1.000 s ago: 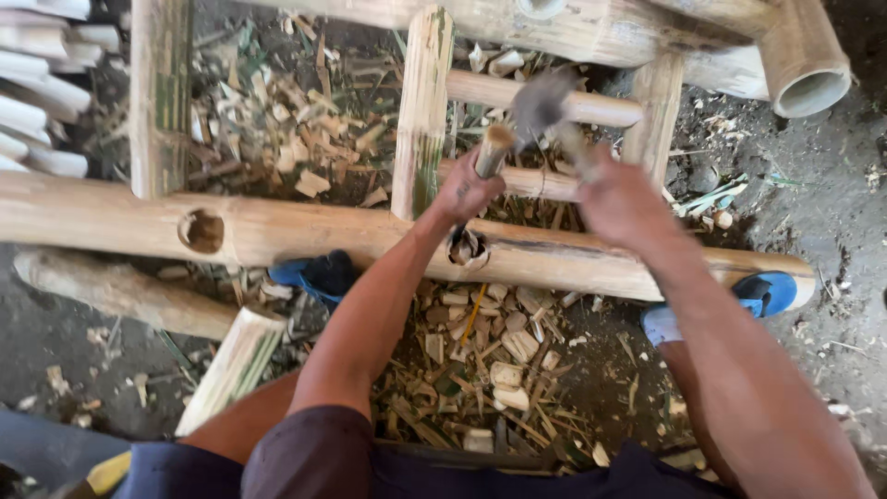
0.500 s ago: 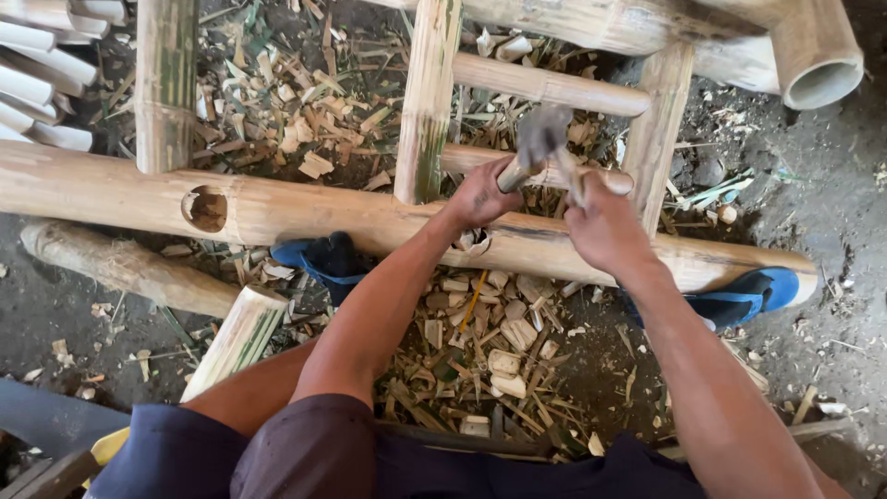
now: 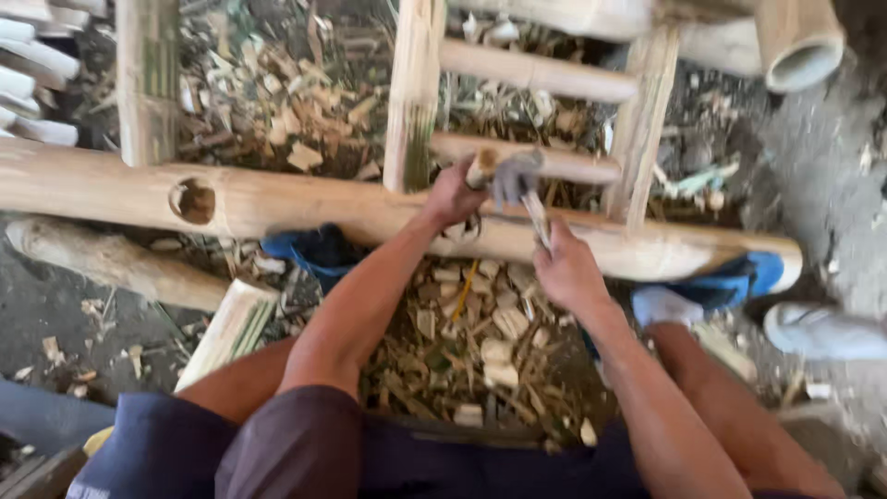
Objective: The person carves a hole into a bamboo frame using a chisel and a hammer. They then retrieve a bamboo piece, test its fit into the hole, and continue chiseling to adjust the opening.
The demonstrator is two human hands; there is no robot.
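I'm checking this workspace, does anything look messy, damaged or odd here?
Bamboo chips litter the ground under the long pole, which has a round hole cut through it. Otherwise nothing stands out.

Wood chips [image 3: 471, 337] are strewn below the hands; a hollow bamboo tube [image 3: 799, 42] is seen upper right, split slats [image 3: 32, 55] far left.

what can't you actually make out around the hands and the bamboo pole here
- Head view: hammer head is smeared by motion blur.
- Chisel tip is hidden behind the right hand.
- The hole under the left hand in the long pole is covered by that hand.
- Big tube is cut off by the top edge.
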